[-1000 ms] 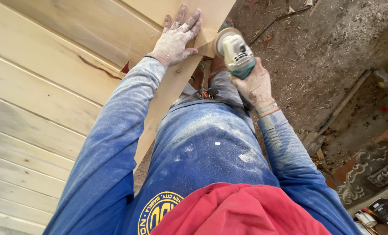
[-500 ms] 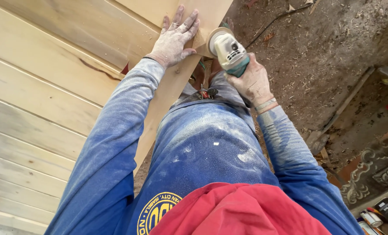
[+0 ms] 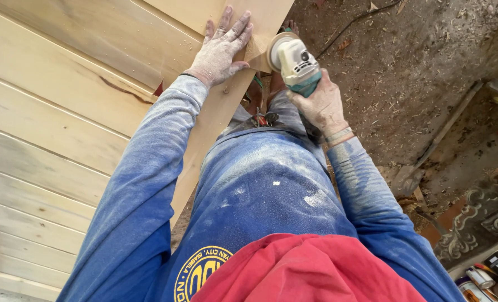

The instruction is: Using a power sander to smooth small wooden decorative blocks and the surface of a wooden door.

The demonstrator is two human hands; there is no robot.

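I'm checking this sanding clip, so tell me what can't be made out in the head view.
- Sanding disc of the grinder: mostly hidden by the tool's body and the wooden board.
- Right hand grip: the fingers wrap under the tool, out of sight.
- Cord: cut off by the top edge.
- Cans: cut off at the bottom corner.

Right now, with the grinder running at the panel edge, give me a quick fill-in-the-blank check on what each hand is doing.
1. The left hand lies flat, fingers spread, on the pale ____ panel.
2. The right hand grips the white and teal angle ____.
3. The tool's disc meets the panel at its ____ edge, beside the left thumb.
4. Both sleeves are ____ in colour, dusted with sawdust.

Missing words: wooden; grinder; right; blue
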